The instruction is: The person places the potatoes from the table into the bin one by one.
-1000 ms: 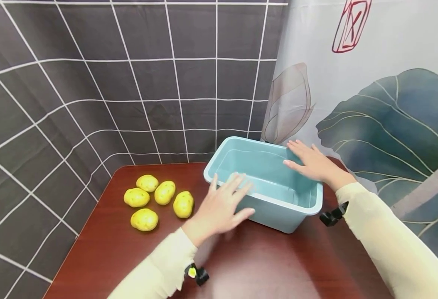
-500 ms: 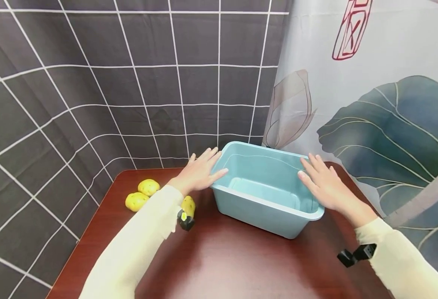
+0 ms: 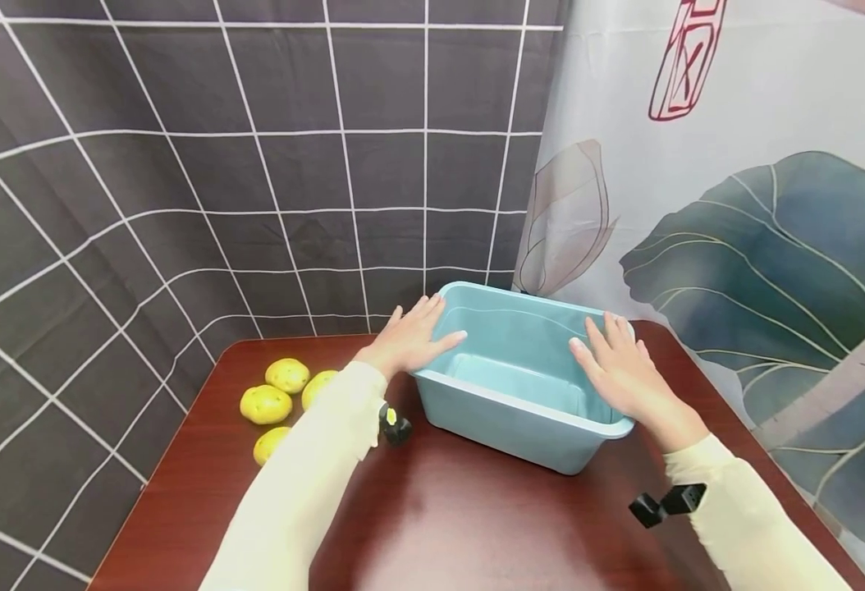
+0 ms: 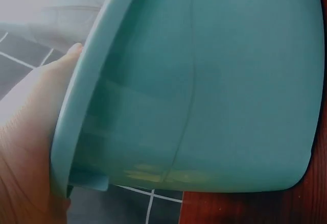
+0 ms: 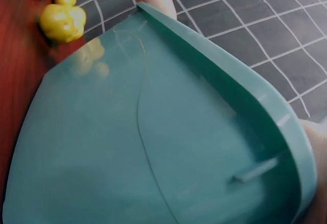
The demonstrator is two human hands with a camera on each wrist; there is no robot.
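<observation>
A light blue plastic tub (image 3: 506, 427) stands on the reddish-brown table, its inside bare in the head view. My left hand (image 3: 405, 343) lies at the tub's left end, fingers extended along the rim and thumb over the opening. At the opposite end my right hand (image 3: 628, 376) reaches over the right rim, its fingers fairly straight. Close up, the left wrist view has the left hand (image 4: 30, 112) against the outer lip (image 4: 87, 86). Much of the right hand (image 5: 318, 152) is hidden behind the rim in the right wrist view.
Several yellow potatoes (image 3: 266, 405) lie on the table (image 3: 477, 525) left of the tub, some partly covered by the left sleeve (image 3: 307, 468). A dark gridded curtain (image 3: 373, 164) rises behind, and a leaf-patterned white curtain (image 3: 595, 74) hangs at the right.
My left hand has moved from in front of the tub to its left rim, its sleeve now covering some potatoes. The right hand has shifted slightly nearer along the right rim.
</observation>
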